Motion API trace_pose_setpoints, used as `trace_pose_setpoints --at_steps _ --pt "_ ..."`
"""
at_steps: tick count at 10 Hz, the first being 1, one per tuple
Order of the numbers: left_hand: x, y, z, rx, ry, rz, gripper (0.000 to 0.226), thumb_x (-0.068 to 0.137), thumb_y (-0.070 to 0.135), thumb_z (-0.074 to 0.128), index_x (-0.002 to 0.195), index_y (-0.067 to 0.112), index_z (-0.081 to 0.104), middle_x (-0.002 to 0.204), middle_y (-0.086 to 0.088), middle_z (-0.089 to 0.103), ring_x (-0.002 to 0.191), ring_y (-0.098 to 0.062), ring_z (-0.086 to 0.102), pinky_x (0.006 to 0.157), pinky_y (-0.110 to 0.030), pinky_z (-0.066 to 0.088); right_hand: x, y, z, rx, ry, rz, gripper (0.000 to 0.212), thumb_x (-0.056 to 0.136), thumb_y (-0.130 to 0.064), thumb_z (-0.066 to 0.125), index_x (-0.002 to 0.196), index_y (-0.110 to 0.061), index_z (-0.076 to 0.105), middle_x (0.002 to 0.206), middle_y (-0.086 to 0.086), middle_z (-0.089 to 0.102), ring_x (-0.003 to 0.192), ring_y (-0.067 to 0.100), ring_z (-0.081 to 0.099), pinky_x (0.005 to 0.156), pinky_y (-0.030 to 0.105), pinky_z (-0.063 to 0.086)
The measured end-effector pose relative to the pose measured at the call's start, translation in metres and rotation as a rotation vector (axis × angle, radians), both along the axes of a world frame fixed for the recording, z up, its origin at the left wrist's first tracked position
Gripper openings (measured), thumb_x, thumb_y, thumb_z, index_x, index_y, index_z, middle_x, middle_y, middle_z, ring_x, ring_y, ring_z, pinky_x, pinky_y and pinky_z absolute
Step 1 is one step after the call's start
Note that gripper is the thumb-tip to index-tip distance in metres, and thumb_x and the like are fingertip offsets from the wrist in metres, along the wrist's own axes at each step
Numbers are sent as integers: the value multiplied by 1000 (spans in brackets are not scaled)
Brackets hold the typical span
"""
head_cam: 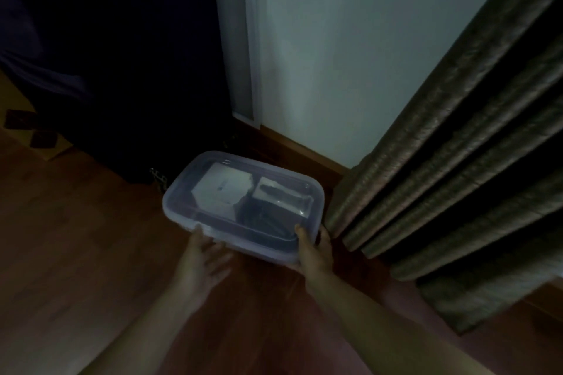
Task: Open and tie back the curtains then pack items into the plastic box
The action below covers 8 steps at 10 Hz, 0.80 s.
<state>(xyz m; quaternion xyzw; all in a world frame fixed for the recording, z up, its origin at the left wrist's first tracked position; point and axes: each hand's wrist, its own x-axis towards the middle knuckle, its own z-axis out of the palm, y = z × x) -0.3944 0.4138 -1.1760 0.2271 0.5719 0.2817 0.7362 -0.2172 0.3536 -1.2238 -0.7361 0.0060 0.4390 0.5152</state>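
Plastic box [243,204] sits on the wooden floor [91,253] near the wall, just left of the hanging curtain [457,161], lid on, with white packets and a dark coiled cord showing through it. In the head view the right hand [313,250] grips its near right corner, thumb over the lid and fingers wrapped under the edge, while the left hand [201,265] rests at the near left edge with its fingers loosely spread. To shift it cleanly, I would seat both hands evenly under the rim and keep it level.
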Motion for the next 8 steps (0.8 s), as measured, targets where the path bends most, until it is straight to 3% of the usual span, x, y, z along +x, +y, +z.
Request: trace_pose_setpoints --at_steps 1,3,4,5,6,7,8 --pt "24 4 0 5 -83 -4 50 91 53 46 126 18 50 119 -5 58 107 -22 57 94 -42 41 4 7 -7 27 58 -93 78 63 -53 72 134 -43 43 134 3 50 115 29 55 90 52 52" --pt "57 25 8 44 -146 -31 41 92 37 51 129 18 52 123 -4 58 113 -21 55 96 -35 40 12 25 -10 133 187 -131 90 64 -49 78 142 -31 38 137 2 48 120 26 52 96 47 51" --pt "65 33 6 52 -141 -61 32 91 32 52 119 18 57 117 -3 61 109 -20 57 92 -32 43 8 31 -10 120 108 -110 110 45 -55 83 142 -28 38 139 0 49 122 22 52 103 41 46" --pt "70 39 2 74 -144 -77 38 87 27 55 122 14 59 121 -8 64 113 -25 59 97 -35 45 2 34 -12 52 86 -101 92 61 -38 85 140 -17 42 135 4 51 120 24 52 100 34 45" --pt "67 42 -6 78 -132 -75 43 85 25 55 126 13 57 124 -7 63 117 -25 57 103 -38 42 1 37 -21 6 81 -60 85 66 -35 83 138 -13 43 135 6 51 119 25 52 97 33 45" --pt "60 38 -12 87 -78 -148 49 86 32 53 133 16 51 136 -5 55 127 -22 48 113 -43 29 -1 32 -19 -28 43 18 86 67 -38 81 138 -10 41 136 9 51 120 28 52 101 39 45" --pt "62 31 -3 100 16 -195 43 88 39 50 127 19 56 127 -1 60 121 -17 51 113 -40 27 -2 27 -4 -106 30 44 80 73 -41 77 137 -8 43 137 10 51 120 28 53 101 37 44"
